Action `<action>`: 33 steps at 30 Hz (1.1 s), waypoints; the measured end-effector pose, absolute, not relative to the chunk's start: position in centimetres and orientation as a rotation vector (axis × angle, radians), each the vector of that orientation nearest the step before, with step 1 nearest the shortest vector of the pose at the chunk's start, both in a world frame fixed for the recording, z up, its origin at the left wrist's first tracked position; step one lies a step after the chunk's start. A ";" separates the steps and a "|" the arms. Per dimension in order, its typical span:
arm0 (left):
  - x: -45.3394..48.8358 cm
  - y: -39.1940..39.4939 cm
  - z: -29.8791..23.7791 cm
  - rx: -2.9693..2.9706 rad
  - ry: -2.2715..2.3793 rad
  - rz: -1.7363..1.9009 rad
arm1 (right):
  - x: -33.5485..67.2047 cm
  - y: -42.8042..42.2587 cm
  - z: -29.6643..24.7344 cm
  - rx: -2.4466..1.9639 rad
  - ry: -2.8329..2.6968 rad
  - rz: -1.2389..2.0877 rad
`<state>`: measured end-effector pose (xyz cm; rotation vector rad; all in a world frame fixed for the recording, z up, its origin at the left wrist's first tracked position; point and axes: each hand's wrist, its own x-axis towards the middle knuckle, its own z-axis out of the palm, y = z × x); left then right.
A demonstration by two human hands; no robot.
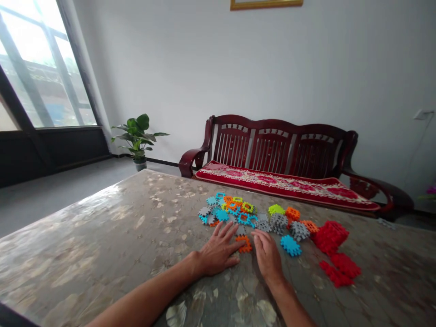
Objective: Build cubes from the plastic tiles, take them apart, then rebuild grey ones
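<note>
Both my hands rest on a table (102, 245) with a floral cover. My left hand (220, 250) lies flat with fingers spread, its fingertips touching an orange interlocking tile (244, 245). My right hand (267, 256) lies palm down with fingers stretched out, just right of that orange tile. Beyond the hands sits a pile of blue, grey, orange and green tiles (238, 211). A blue tile (290, 245) lies to the right of my right hand. Neither hand holds anything.
A red block built of tiles (330, 236) and loose red tiles (340, 268) lie at the right. Behind the table stands a dark wooden bench (289, 150) with a red cushion. A potted plant (138, 136) stands by the window at the left.
</note>
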<state>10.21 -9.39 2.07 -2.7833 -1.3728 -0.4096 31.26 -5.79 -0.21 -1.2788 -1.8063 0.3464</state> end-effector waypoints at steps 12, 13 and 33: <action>1.1 -4.4 2.4 -1.446 -2.709 -0.599 | 30.7 -6.3 -0.5 -1.272 -1.950 0.222; 0.8 -4.2 2.3 -1.447 -2.719 -0.583 | 30.7 -6.4 -0.5 -1.281 -1.971 0.186; 0.3 -3.4 1.0 -1.714 -2.564 -0.483 | 30.2 -7.3 1.4 -1.601 -2.182 -0.093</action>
